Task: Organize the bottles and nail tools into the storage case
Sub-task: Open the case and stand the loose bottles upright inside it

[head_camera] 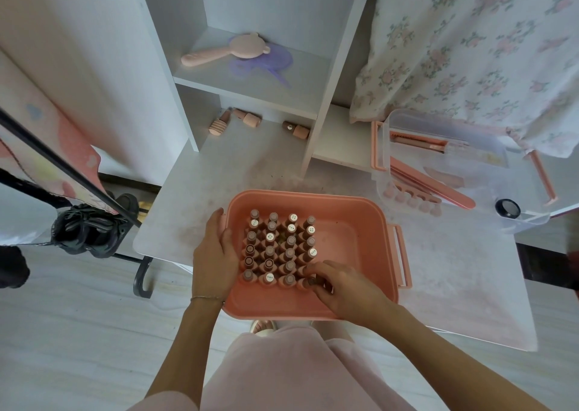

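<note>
A pink storage case point(354, 204) sits at the table's near edge, with several small bottles point(275, 247) standing upright in rows in its left half. My left hand point(213, 254) grips the case's left wall. Inside the case, my right hand point(332, 282) has its fingers closed on a bottle point(308, 282) at the near right corner of the rows. Three more bottles point(250, 119) lie on their sides at the back of the table under the shelf. A clear tray point(438, 172) at the right holds nail files, toe separators and other tools.
A white shelf unit point(250, 75) behind the table carries a pink hand mirror point(225, 52) and a purple item. Floral cloth point(470, 50) hangs over the back right. A small black round object point(507, 208) lies by the tray. Dark shoes point(91, 225) rest on a rack at left.
</note>
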A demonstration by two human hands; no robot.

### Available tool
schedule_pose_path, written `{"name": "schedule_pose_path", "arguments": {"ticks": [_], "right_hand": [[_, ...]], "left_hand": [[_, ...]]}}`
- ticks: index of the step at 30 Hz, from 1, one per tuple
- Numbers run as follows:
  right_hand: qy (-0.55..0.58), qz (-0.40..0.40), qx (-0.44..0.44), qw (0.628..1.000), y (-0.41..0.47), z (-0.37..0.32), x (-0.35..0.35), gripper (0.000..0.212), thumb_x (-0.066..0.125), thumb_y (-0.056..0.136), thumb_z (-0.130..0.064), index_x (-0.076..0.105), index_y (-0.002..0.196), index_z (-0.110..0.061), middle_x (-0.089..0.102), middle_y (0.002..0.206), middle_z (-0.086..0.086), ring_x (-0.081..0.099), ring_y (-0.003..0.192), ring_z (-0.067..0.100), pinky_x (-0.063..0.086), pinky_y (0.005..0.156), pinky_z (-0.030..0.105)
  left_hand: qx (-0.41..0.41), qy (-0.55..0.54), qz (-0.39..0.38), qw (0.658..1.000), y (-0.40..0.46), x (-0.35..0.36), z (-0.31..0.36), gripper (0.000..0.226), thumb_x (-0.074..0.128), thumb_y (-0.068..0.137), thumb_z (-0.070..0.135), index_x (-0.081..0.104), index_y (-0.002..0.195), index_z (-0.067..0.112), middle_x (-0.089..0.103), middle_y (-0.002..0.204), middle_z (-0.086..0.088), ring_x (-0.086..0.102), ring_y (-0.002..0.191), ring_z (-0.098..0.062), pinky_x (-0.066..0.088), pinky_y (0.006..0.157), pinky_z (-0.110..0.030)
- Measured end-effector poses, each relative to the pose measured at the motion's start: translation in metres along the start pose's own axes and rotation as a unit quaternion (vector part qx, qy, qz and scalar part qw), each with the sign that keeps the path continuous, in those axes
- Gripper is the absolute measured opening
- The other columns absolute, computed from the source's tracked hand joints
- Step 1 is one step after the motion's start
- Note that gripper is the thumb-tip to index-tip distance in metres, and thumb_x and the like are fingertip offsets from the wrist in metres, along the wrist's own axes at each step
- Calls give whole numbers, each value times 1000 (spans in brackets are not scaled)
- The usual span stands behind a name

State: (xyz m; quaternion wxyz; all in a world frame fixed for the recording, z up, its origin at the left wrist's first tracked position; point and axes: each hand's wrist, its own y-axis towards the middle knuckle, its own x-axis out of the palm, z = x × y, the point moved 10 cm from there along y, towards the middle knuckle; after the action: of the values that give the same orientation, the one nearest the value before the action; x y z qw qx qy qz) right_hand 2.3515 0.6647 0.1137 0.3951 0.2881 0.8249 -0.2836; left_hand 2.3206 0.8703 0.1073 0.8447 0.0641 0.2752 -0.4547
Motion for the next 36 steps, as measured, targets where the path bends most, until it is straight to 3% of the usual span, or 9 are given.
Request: {"name": "schedule_pose_path", "arguments": {"ticks": [4,10,15,20,26,30,36], "right_hand": [[-3,16,-5,1000,-2,1,-5,29,49,91,-29,55,119,-22,62,104,-2,43,78,2,40,67,20],[-10,26,-22,999,-4,2,-9,26,54,88,-24,60,113,-21,64,97,-3,41,74,0,35,64,16],[5,6,-8,1000,-2,4,0,23,54,89,-22,59,111,-19,64,104,-2,55,86,10,47,73,25],[12,-7,-7,1000,0,4,3,21,53,89,-20,59,109,-17,64,105,0,57,90,14,49,77,31],[7,16,-21,1000,-2,-2,-8,26,54,89,-28,58,113,-19,64,96,-3,48,74,4,44,66,23],[20,60,-25,998,-1,-4,-31,25,57,85,-23,62,110,-20,61,87,-13,44,67,-7,40,63,12],[26,125,-14,992,11,3,-66,24,59,83,-12,63,105,-20,64,84,-5,56,72,9,51,67,28]], "left_hand": [[1,0,1,1000,0,0,0,40,37,97,19,38,136,19,56,127,-12,54,110,-32,34,85,-29],[4,-1,2,1000,0,0,0,40,37,97,20,38,137,19,55,127,-12,54,110,-33,35,86,-30],[4,-1,2,1000,0,-1,1,39,37,97,21,37,137,19,56,127,-13,54,110,-33,36,87,-31],[4,-2,3,1000,0,-1,0,40,37,97,20,37,137,20,55,128,-12,54,110,-32,34,86,-29],[3,-4,1,1000,1,0,0,40,38,97,20,37,137,20,56,127,-12,54,110,-32,34,86,-29],[4,-6,-5,1000,1,0,0,40,38,97,21,37,137,20,55,129,-10,53,111,-30,34,86,-28],[5,-6,-17,1000,1,1,1,40,37,97,21,36,137,21,54,129,-10,54,110,-30,36,86,-30]]}}
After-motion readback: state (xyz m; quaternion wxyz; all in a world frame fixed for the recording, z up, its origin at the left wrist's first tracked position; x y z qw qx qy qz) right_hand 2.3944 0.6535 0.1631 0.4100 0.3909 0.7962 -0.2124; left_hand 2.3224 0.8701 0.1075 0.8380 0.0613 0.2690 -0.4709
